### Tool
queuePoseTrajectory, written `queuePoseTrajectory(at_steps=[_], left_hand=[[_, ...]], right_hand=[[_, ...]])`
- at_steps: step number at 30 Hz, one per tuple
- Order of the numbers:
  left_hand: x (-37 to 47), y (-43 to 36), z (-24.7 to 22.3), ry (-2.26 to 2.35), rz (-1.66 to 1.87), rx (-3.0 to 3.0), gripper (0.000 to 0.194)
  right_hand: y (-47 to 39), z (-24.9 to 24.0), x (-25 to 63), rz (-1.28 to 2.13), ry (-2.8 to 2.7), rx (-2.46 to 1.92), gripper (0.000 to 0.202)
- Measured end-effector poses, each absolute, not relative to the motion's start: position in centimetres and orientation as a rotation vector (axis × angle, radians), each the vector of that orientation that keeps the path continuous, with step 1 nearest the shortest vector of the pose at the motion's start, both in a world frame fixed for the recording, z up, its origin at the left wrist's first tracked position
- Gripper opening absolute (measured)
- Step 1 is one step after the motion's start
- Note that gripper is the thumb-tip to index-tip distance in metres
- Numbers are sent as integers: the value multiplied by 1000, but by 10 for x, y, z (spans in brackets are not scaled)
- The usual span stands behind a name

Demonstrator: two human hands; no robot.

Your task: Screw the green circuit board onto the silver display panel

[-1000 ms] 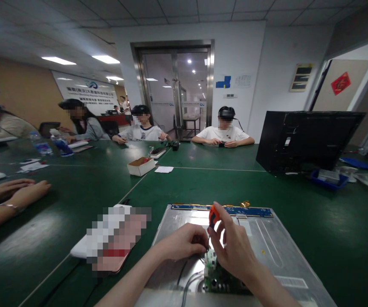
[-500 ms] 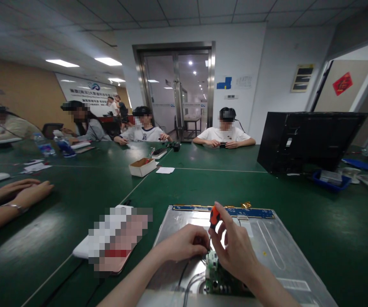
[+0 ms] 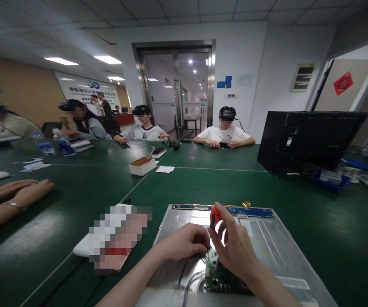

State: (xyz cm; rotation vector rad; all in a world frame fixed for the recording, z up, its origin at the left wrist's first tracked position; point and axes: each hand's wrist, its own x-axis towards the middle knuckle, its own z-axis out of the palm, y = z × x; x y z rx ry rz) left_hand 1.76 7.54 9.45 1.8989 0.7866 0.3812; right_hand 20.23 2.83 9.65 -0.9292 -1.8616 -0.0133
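Observation:
An orange and black screwdriver point(image 3: 215, 216) stands almost upright in my right hand point(image 3: 239, 247), its handle held between thumb and fingers. The tip points down at the edge of a green circuit board point(image 3: 215, 273), partly covered by my right hand. Curled beside the shaft, my left hand point(image 3: 188, 241) has thumb and fingers pinched together near the tip; what lies between them is hidden. Under both hands lies a flat silver metal panel point(image 3: 286, 243) with a blue board strip point(image 3: 257, 212) along its far edge. Grey cables point(image 3: 188, 290) run beside the circuit board.
Left of the panel lie a white object point(image 3: 83, 249) and a pink phone-like item point(image 3: 120, 264), both blurred out. A black monitor point(image 3: 308, 143) stands at the right by a blue tray point(image 3: 331, 181). An open box point(image 3: 142, 166) sits further back. Another person's hands point(image 3: 32, 194) rest at left.
The screwdriver handle has turned slightly, showing more orange. My hands stay almost in place. In the background, standing people have shifted.

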Motion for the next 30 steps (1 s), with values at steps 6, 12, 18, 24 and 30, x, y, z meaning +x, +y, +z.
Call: queuePoseTrajectory(at_steps=[6, 12, 18, 24, 30], left_hand=[[17, 75, 97, 777, 389, 1907, 13], [18, 74, 99, 790, 375, 1909, 13], [18, 73, 100, 808, 369, 1896, 12], [17, 74, 100, 826, 366, 1935, 12], [17, 75, 97, 796, 393, 1928, 7]], right_hand=[[29, 95, 203, 34, -1872, -936, 56], [28, 95, 204, 82, -1905, -919, 58], [28, 98, 202, -19, -1887, -925, 55], [29, 97, 202, -97, -1882, -922, 52], [28, 98, 203, -32, -1891, -921, 56]])
